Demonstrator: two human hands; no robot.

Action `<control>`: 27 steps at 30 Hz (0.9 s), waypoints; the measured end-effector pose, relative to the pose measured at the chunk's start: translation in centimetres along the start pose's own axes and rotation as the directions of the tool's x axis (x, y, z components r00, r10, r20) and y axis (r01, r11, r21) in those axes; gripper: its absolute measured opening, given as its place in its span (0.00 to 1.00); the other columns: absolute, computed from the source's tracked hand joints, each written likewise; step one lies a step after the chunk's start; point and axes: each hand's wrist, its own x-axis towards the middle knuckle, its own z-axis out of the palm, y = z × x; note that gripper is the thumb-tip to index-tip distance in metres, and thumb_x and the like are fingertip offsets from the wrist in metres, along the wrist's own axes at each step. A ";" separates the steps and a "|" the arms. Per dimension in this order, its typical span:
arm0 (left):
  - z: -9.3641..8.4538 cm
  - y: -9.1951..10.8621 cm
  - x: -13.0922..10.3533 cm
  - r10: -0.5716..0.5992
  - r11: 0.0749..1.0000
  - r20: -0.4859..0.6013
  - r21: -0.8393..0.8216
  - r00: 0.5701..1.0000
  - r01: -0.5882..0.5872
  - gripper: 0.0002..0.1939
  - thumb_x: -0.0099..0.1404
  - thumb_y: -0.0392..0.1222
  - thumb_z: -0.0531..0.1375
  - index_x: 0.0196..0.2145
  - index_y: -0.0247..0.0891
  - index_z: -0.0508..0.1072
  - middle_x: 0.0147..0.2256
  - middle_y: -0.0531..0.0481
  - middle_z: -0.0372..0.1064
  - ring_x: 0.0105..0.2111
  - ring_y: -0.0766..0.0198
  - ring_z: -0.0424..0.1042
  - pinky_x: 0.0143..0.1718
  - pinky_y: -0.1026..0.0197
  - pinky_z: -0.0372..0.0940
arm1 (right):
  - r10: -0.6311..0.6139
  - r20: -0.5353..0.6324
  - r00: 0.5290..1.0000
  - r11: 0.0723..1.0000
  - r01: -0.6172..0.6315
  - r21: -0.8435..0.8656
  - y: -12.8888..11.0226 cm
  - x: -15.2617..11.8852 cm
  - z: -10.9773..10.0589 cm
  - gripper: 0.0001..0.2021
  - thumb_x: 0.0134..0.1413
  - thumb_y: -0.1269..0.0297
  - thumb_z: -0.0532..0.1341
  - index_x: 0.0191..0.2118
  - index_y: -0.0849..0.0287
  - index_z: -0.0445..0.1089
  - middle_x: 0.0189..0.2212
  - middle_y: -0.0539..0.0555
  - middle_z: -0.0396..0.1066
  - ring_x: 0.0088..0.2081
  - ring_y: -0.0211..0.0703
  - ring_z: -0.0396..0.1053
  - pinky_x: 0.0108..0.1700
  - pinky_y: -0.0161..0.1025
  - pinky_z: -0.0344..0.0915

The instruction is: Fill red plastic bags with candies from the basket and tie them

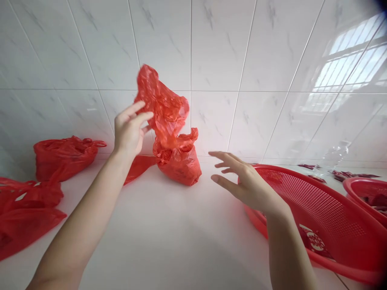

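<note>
A crumpled, thin red plastic bag (165, 104) is up against the tiled wall, above a filled red plastic bag (181, 163) on the white counter. My left hand (128, 129) is at the crumpled bag's left side with its fingers stretched out and apart. The fingertips overlap the bag's edge; whether they touch it I cannot tell. My right hand (242, 177) hovers by the near left rim of a large red plastic basket (314, 193), fingers spread and holding nothing. It is apart from the bags.
More filled red bags (65, 157) lie at the left, one (27, 225) nearer me. A dark red printed packet (316, 241) lies in the large basket. Behind it are a clear plastic bottle (335, 157) and several packets. A smaller red basket (367, 187) stands far right.
</note>
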 end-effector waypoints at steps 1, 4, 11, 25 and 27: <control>-0.2 0.6 -2.1 -0.082 0.995 0.033 -0.051 0.996 0.084 0.31 0.58 0.38 0.66 0.59 0.34 0.68 0.53 0.40 0.72 0.50 0.52 0.74 0.49 0.53 0.71 | -0.020 -0.037 0.999 1.000 0.021 0.020 -0.2 0.1 0.2 0.28 0.64 0.50 0.57 0.68 0.38 0.53 0.66 0.52 0.57 0.55 0.49 0.69 0.52 0.48 0.72; -0.4 1.0 -7.9 -0.340 0.923 0.250 -0.093 0.906 0.373 0.37 0.55 0.39 0.69 0.62 0.35 0.66 0.49 0.39 0.74 0.47 0.48 0.76 0.48 0.47 0.71 | -0.082 -0.097 0.992 0.995 0.087 0.052 -0.7 0.4 0.9 0.40 0.61 0.49 0.61 0.72 0.35 0.39 0.72 0.51 0.42 0.62 0.54 0.62 0.56 0.52 0.69; 0.5 -0.6 -14.4 -0.285 0.943 0.546 0.012 0.788 0.333 0.47 0.53 0.38 0.73 0.66 0.51 0.58 0.65 0.43 0.58 0.61 0.45 0.63 0.60 0.42 0.63 | -0.105 -0.053 0.993 0.992 0.101 -0.076 -1.1 0.2 1.6 0.33 0.61 0.57 0.61 0.69 0.38 0.51 0.68 0.51 0.54 0.66 0.54 0.56 0.61 0.52 0.65; 0.8 -2.8 -15.2 -0.175 0.976 0.515 0.205 0.839 0.078 0.31 0.63 0.39 0.63 0.63 0.47 0.62 0.64 0.43 0.58 0.61 0.48 0.62 0.56 0.49 0.67 | 0.266 -0.326 0.907 0.945 -0.312 -0.097 -0.3 1.3 2.6 0.12 0.60 0.57 0.58 0.30 0.58 0.71 0.22 0.48 0.64 0.22 0.34 0.54 0.25 0.34 0.52; 0.4 -3.0 -14.7 -0.195 0.957 0.515 0.286 0.834 0.048 0.29 0.62 0.36 0.62 0.60 0.47 0.64 0.61 0.44 0.61 0.58 0.51 0.66 0.54 0.51 0.69 | 0.314 -0.440 0.842 0.931 -0.363 -0.030 0.3 1.4 2.1 0.17 0.60 0.54 0.57 0.24 0.58 0.64 0.19 0.48 0.62 0.21 0.34 0.52 0.25 0.34 0.51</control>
